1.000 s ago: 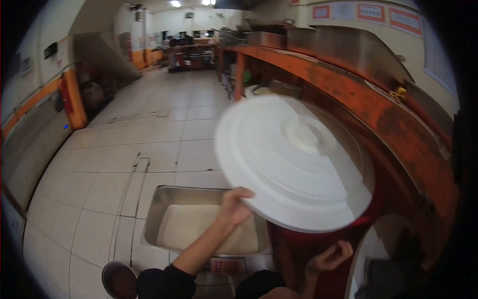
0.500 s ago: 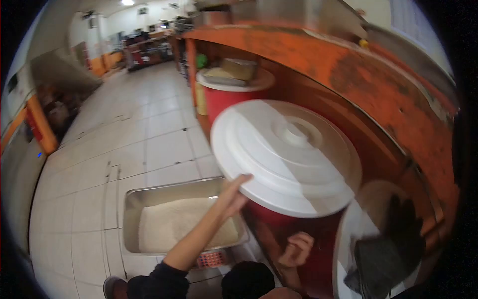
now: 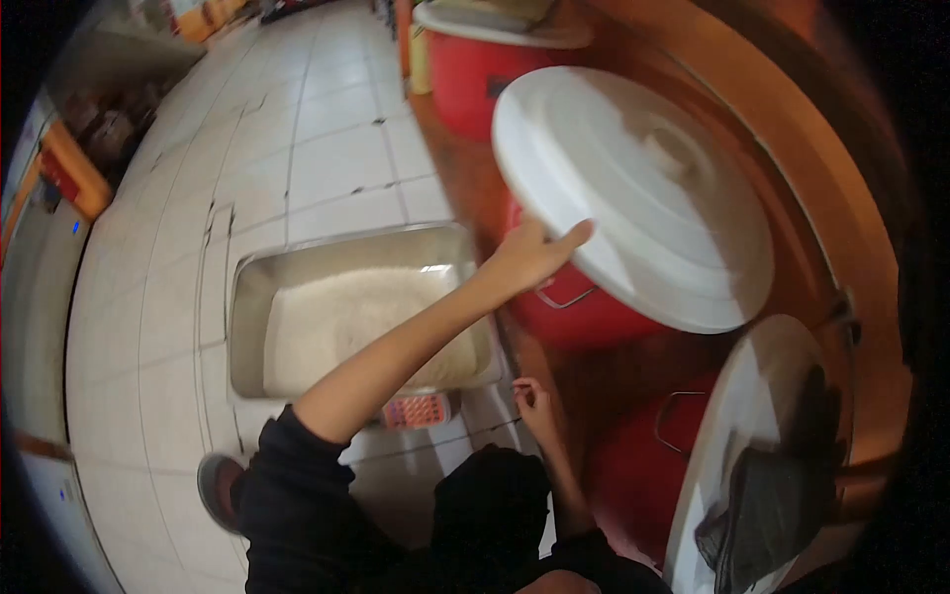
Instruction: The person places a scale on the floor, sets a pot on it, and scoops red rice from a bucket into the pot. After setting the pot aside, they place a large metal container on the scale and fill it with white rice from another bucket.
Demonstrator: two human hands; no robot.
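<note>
My left hand (image 3: 539,255) grips the near left edge of a large round white lid (image 3: 633,198), thumb on top and fingers under the rim. The lid is tilted over a red tub (image 3: 584,315) with a metal handle; the tub's inside is hidden. My right hand (image 3: 534,404) is beside the floor pan's lower right corner, its fingers curled, and nothing shows in it. A rectangular metal pan (image 3: 247,327) on the floor holds a pale grainy material (image 3: 336,317). A pink perforated item (image 3: 416,411) lies at the pan's near edge.
A second red tub (image 3: 633,475) has a tilted white lid (image 3: 732,416) with a dark cloth (image 3: 762,505) on it. Another lidded red tub (image 3: 470,79) stands farther back. An orange bench structure (image 3: 831,119) curves along the right. White floor tiles (image 3: 336,158) extend left.
The white lid has gone from lying nearly flat to raised and tilted, with my left hand still at its edge. My right hand has moved left, and the view has tipped downward.
</note>
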